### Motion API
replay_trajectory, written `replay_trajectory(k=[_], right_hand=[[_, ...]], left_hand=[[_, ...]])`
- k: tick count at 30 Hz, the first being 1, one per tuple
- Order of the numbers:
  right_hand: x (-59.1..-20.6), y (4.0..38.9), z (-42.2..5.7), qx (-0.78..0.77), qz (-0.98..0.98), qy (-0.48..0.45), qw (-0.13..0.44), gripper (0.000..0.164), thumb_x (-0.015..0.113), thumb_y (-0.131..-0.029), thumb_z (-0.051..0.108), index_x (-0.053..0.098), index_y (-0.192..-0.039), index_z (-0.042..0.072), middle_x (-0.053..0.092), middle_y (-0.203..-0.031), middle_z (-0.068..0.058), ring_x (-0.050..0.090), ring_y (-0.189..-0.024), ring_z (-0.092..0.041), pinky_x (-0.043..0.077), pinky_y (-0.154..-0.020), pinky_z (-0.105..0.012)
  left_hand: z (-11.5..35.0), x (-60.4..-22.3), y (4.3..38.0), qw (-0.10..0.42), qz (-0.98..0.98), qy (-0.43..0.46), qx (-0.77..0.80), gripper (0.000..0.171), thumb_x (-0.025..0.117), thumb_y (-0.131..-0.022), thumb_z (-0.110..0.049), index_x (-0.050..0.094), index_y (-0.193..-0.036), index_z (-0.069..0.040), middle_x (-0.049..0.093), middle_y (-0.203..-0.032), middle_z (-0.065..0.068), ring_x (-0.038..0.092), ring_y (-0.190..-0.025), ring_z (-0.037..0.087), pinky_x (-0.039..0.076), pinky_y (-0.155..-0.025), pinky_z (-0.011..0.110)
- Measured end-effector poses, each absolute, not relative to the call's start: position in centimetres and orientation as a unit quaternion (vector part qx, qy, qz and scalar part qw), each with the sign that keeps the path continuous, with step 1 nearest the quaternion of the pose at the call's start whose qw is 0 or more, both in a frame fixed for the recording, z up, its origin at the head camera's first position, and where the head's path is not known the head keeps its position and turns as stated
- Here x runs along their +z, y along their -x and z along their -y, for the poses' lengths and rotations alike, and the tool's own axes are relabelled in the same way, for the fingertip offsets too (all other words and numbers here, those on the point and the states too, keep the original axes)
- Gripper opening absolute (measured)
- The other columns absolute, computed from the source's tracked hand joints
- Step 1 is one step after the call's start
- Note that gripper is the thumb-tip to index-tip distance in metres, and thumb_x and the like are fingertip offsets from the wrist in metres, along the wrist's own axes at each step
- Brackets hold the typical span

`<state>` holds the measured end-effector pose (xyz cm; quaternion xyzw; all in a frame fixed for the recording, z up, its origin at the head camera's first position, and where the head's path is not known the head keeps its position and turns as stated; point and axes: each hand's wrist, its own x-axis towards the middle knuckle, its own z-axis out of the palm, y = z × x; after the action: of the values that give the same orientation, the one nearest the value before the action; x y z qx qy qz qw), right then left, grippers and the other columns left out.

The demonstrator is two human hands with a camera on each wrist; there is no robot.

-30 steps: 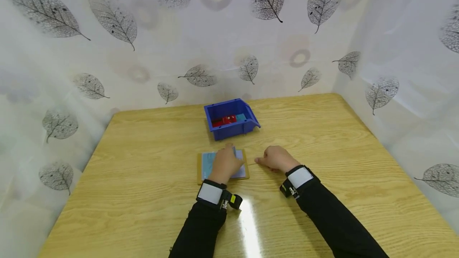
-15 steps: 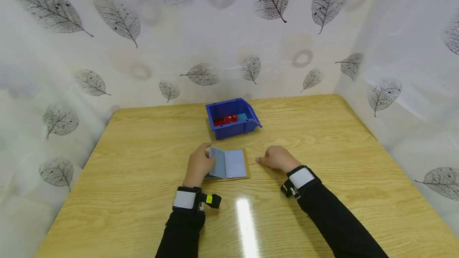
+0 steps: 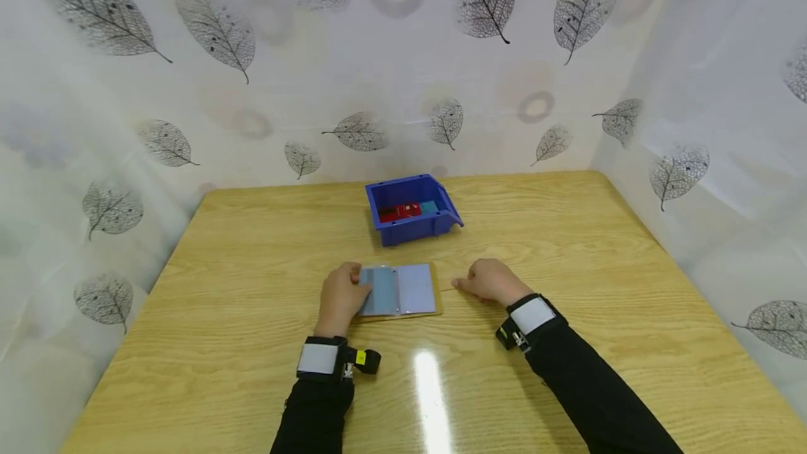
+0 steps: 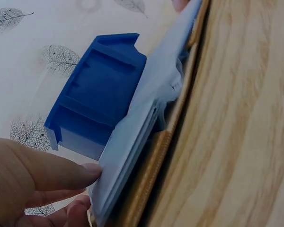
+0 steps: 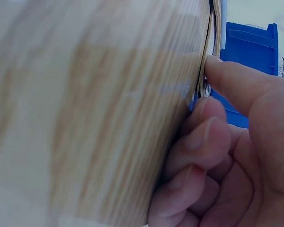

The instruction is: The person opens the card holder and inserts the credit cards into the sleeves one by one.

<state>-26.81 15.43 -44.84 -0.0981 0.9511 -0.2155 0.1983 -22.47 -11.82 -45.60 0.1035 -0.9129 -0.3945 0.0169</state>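
A small card holder [image 3: 416, 289] with a tan cover lies open on the table, its clear sleeves spread to both sides. My left hand [image 3: 338, 300] is at its left edge. In the left wrist view the thumb [image 4: 85, 176] lies on top of the stacked sleeves [image 4: 128, 153] and the fingers are at their edge, pinching them. To the right of the holder, my right hand [image 3: 494, 281] rests low on the table with its fingers curled. Its thumb and forefinger pinch the end of the holder's thin strap [image 5: 208, 52], near a silvery snap.
Behind the card holder stands a blue plastic bin [image 3: 412, 232], holding red items [image 3: 398, 213] and a teal item [image 3: 429, 207]. A pale curtain [image 3: 391, 76] with leaf prints surrounds the wooden table [image 3: 252, 251] at the back and sides.
My left hand has moved left, turning sleeves over from the right side onto the left side of the card holder. The right hand has stayed at the strap.
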Motion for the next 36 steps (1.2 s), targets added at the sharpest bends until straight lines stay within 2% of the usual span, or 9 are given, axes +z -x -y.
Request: replay_trajectory(k=[5,8,12,16,21,26,29,33,36], right_hand=[[-44.9,27.2,-15.3,-0.229,-0.945,0.103,0.209,0.05,0.063,-0.093,0.042,0.051,-0.053,0.014,0.044,-0.047,0.002,0.04,-0.042,-0.012,0.036,-0.046,-0.026],[-44.8,27.7,-15.5,-0.254,-0.931,0.1,0.242,0.049,0.062,-0.093,0.043,0.054,-0.055,0.013,0.047,-0.048,0.001,0.043,-0.042,-0.013,0.039,-0.047,-0.026],[-44.3,28.5,-15.8,-0.281,-0.906,0.087,0.303,0.047,0.061,-0.094,0.044,0.059,-0.063,0.009,0.055,-0.053,-0.002,0.051,-0.045,-0.014,0.044,-0.047,-0.026],[-42.7,29.8,-16.0,-0.27,-0.904,0.078,0.324,0.046,0.057,-0.096,0.042,0.066,-0.073,0.004,0.061,-0.058,-0.006,0.058,-0.048,-0.015,0.047,-0.047,-0.026],[-38.9,32.4,-15.5,-0.247,-0.926,0.083,0.274,0.045,0.055,-0.098,0.038,0.069,-0.088,-0.003,0.066,-0.069,-0.01,0.061,-0.056,-0.019,0.048,-0.052,-0.027],[-34.8,34.9,-13.6,-0.227,-0.945,0.123,0.199,0.039,0.054,-0.099,0.034,0.068,-0.096,-0.002,0.067,-0.087,-0.014,0.065,-0.075,-0.026,0.051,-0.063,-0.033],[-33.4,36.3,-11.9,-0.219,-0.953,0.133,0.162,0.037,0.054,-0.099,0.035,0.067,-0.087,0.002,0.065,-0.083,-0.01,0.063,-0.077,-0.025,0.051,-0.065,-0.033],[-33.8,38.1,-9.5,-0.207,-0.961,0.129,0.131,0.038,0.056,-0.097,0.03,0.055,-0.066,0.008,0.05,-0.062,-0.002,0.048,-0.058,-0.018,0.043,-0.059,-0.031],[-35.4,38.9,-7.9,-0.195,-0.966,0.125,0.113,0.034,0.061,-0.094,0.026,0.052,-0.066,0.008,0.045,-0.062,-0.002,0.042,-0.055,-0.017,0.041,-0.06,-0.033]], left_hand=[[12.1,-45.8,22.5,0.022,0.921,-0.097,-0.378,0.042,0.071,-0.086,-0.009,0.061,-0.124,0.005,0.064,-0.102,0.02,0.061,-0.096,0.033,0.05,-0.081,0.045],[12.1,-46.0,22.3,0.028,0.926,-0.088,-0.365,0.045,0.073,-0.086,-0.015,0.06,-0.124,0.006,0.065,-0.104,0.022,0.061,-0.098,0.035,0.05,-0.082,0.046],[11.9,-46.0,22.1,0.017,0.925,-0.093,-0.367,0.054,0.077,-0.083,-0.022,0.058,-0.126,0.006,0.063,-0.109,0.024,0.06,-0.102,0.036,0.05,-0.083,0.047],[11.7,-46.0,21.7,0.012,0.923,-0.106,-0.369,0.056,0.078,-0.082,-0.023,0.058,-0.127,0.003,0.062,-0.111,0.023,0.059,-0.102,0.035,0.05,-0.083,0.047],[11.4,-46.1,21.1,0.02,0.923,-0.114,-0.368,0.055,0.079,-0.082,-0.023,0.058,-0.127,0.002,0.06,-0.109,0.023,0.059,-0.098,0.034,0.05,-0.08,0.048],[11.4,-46.3,20.9,0.02,0.924,-0.121,-0.363,0.054,0.079,-0.082,-0.023,0.059,-0.127,0.001,0.059,-0.105,0.02,0.058,-0.092,0.03,0.05,-0.076,0.046],[11.6,-46.3,21.0,0.019,0.924,-0.123,-0.361,0.054,0.079,-0.082,-0.024,0.059,-0.126,0.0,0.059,-0.104,0.019,0.058,-0.092,0.03,0.05,-0.076,0.045],[11.6,-46.3,21.1,0.022,0.924,-0.118,-0.364,0.053,0.08,-0.081,-0.024,0.06,-0.124,-0.001,0.06,-0.105,0.019,0.059,-0.094,0.031,0.05,-0.076,0.045],[11.6,-46.3,21.1,0.024,0.922,-0.115,-0.37,0.053,0.08,-0.081,-0.024,0.06,-0.124,-0.002,0.06,-0.105,0.019,0.06,-0.092,0.031,0.05,-0.074,0.044]])
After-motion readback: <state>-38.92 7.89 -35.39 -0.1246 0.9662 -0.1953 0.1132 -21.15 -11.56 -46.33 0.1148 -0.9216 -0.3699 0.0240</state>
